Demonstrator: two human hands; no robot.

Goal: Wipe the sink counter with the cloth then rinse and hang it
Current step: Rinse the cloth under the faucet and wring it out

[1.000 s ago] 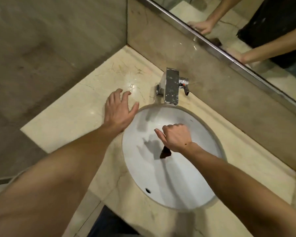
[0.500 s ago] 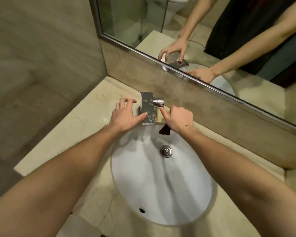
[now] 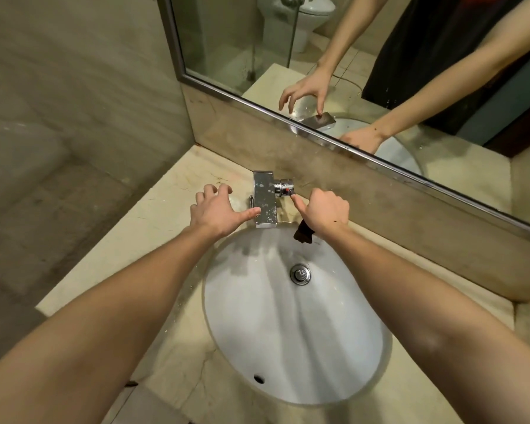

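Right hand (image 3: pixel 326 209) fisted round dark cloth (image 3: pixel 303 234) — wad hanging below the fist over the basin's (image 3: pixel 288 332) back rim. Index finger out, tip touching faucet (image 3: pixel 265 198) knob (image 3: pixel 284 188), just ahead-left of the grip. Left hand (image 3: pixel 216 209) spread, holding nothing, thumb against spout's side. Likely about to open water w/ right — spout mouth just left of the cloth, so a short sideways shift for the rinse.

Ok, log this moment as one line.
phase: pre-rinse | left hand: open, thumb against faucet | right hand: fisted on dark cloth, index finger at knob | water: none seen | sink: empty
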